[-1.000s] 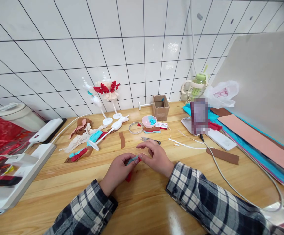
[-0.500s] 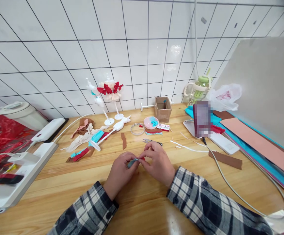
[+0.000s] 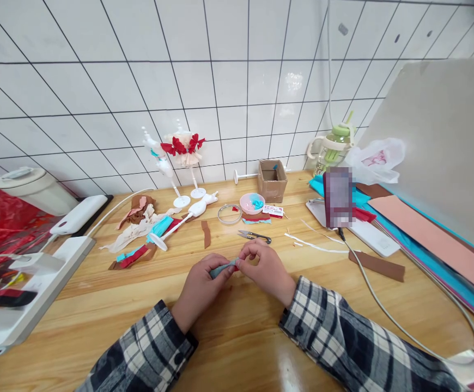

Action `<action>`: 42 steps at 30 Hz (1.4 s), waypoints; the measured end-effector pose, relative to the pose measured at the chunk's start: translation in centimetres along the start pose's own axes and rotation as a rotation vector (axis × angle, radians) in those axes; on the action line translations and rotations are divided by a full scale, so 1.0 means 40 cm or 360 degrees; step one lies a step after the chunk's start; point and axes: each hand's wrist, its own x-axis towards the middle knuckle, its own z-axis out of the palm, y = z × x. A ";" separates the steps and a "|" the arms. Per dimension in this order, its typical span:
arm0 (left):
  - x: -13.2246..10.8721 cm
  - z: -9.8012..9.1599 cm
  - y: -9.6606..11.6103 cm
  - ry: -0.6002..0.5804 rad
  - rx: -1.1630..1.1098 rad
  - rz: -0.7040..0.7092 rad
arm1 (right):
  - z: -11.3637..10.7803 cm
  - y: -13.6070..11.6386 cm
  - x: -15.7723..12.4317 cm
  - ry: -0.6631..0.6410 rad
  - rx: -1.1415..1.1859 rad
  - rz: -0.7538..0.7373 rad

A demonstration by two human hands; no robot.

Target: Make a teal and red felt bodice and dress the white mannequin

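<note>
Both my hands meet over the wooden table [image 3: 237,337], pinching a small folded piece of blue felt [image 3: 222,268] with a bit of red showing under it. My left hand [image 3: 200,286] is closed on its left end. My right hand [image 3: 265,267] is closed on its right end with thumb and fingertips. Small snips [image 3: 254,236] lie just beyond my right hand.
Felt scraps [image 3: 141,231], white doll stands [image 3: 180,179], a clear ring [image 3: 229,214], a pink dish [image 3: 252,203], a cardboard box [image 3: 272,179]. A phone [image 3: 337,196] stands at right with a cable [image 3: 384,313], felt sheets [image 3: 433,239], a bottle [image 3: 335,144]. A power strip [image 3: 28,294] sits left.
The red piece that hung below my left hand has been gathered up against the blue felt. My right fingers have curled in from a looser spread into a pinch.
</note>
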 end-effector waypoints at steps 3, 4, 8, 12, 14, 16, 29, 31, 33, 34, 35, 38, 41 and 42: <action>0.000 0.004 -0.009 0.0048 0.0162 0.0077 | 0.007 0.004 0.000 0.0008 0.0085 0.0093; 0.000 0.006 -0.014 0.0080 0.0247 0.0144 | 0.010 0.004 -0.001 -0.0008 0.0143 0.0157; -0.002 0.010 -0.025 0.0202 0.0482 0.0325 | 0.020 0.003 -0.007 -0.0092 0.0418 0.0362; -0.003 0.007 -0.017 0.0206 0.0315 0.0170 | 0.019 0.009 -0.006 -0.0086 0.0464 0.0335; -0.002 0.004 -0.009 0.0152 0.0198 0.0084 | 0.016 0.015 -0.002 -0.0086 0.0423 0.0326; -0.002 0.002 -0.003 0.0113 0.0102 0.0021 | 0.013 0.020 0.001 -0.0070 0.0366 0.0312; -0.002 -0.005 -0.006 0.0057 -0.0128 -0.0023 | 0.022 0.017 -0.002 -0.0176 0.0528 0.0305; -0.002 -0.007 -0.009 0.0020 -0.0157 0.0002 | 0.019 0.013 -0.002 -0.0161 0.0471 0.0274; -0.002 -0.008 -0.014 0.0005 -0.0184 0.0005 | 0.016 0.010 -0.003 -0.0147 0.0381 0.0253; -0.001 -0.008 -0.017 0.0014 -0.0196 -0.0005 | 0.016 0.008 -0.004 -0.0144 0.0350 0.0249; 0.000 -0.007 -0.019 0.0027 -0.0208 -0.0020 | 0.016 0.007 -0.004 -0.0140 0.0350 0.0249; 0.003 -0.007 -0.024 0.0059 -0.0248 -0.0053 | 0.019 0.011 -0.004 -0.0122 0.0502 0.0277; 0.006 -0.009 -0.024 0.0052 -0.0266 -0.0060 | 0.022 0.020 -0.001 -0.0207 0.0627 0.0322; 0.007 -0.010 -0.024 0.0044 -0.0264 -0.0062 | 0.022 0.022 0.001 -0.0252 0.0630 0.0331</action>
